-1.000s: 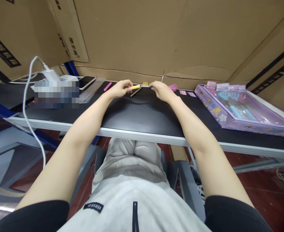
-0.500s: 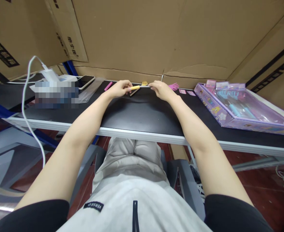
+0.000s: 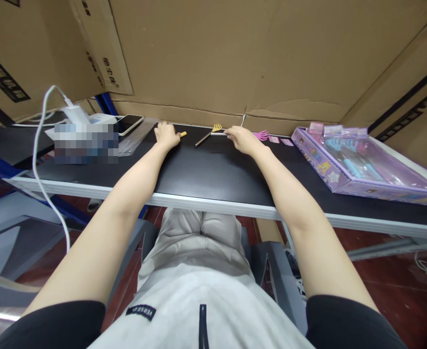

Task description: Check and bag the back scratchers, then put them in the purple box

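At the table's back left, my left hand [image 3: 167,135] is closed. A yellow handle [image 3: 183,134] sticks out past its thumb side; how the fingers grip it is hidden. My right hand [image 3: 243,139] pinches one end of a thin silver rod [image 3: 218,134], which points left, its other end bare. Just behind that rod is a small yellow claw-shaped hand [image 3: 217,128] on a metal rod [image 3: 203,139] lying slantwise on the black tabletop [image 3: 209,172]. To the right of my right hand lies a pink claw-shaped hand [image 3: 262,135].
Small pink cards [image 3: 273,139] lie near a purple display box [image 3: 344,180] at the right, with light-blue pieces inside. A phone [image 3: 130,124], clear plastic bag [image 3: 135,140] and white charger [image 3: 75,114] with cable are at the left. Cardboard [image 3: 213,58] walls the back.
My left hand has moved left with the yellow handle, away from the silver rod, and now covers the spot where a pink handle lay. My right hand has barely moved.
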A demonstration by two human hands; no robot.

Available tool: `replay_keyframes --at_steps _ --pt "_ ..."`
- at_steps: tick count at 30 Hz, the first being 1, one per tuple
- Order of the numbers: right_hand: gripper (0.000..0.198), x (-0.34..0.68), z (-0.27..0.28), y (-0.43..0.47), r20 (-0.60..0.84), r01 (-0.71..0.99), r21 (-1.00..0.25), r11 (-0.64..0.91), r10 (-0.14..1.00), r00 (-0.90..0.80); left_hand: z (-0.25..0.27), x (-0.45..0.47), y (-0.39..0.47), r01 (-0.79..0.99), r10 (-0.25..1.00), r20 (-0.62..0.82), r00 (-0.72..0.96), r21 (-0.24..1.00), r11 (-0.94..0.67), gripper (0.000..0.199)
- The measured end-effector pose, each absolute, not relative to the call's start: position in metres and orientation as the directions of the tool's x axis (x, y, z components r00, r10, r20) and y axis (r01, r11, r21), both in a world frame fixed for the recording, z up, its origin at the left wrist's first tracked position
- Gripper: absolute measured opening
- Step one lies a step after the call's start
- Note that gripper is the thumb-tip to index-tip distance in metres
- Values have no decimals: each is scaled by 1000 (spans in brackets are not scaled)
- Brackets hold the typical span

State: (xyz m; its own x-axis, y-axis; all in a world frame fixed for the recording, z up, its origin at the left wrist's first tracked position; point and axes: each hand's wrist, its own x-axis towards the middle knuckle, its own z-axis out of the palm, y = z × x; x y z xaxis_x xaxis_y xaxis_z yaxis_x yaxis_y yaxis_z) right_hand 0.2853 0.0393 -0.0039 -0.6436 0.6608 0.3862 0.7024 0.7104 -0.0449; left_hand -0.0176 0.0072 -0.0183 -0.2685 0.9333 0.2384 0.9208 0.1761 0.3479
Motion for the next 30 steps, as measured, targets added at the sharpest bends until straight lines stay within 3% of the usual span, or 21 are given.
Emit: replay_keyframes --at_steps 4,8,15,21,25,30 --pt "41 286 -6 42 389 696 -37 717 651 -651 -22 -31 11 890 906 205 -371 356 285 66" --pt "41 287 -8 44 398 692 -36 721 645 -652 -26 -51 19 869 932 119 -343 416 267 59" --pt "41 285 -8 44 388 700 -30 714 654 -650 -35 -70 31 784 884 255 -393 595 177 14" --pt "40 284 -7 42 409 693 -62 718 652 -639 -38 -73 42 657 830 424 -363 748 -95 23" --pt "42 285 -7 45 431 702 -105 705 668 -606 -29 -50 41 524 869 474 -141 781 -341 24" --pt "43 286 -9 48 442 690 -162 706 677 -589 -25 -23 32 439 899 390 199 785 -437 23"
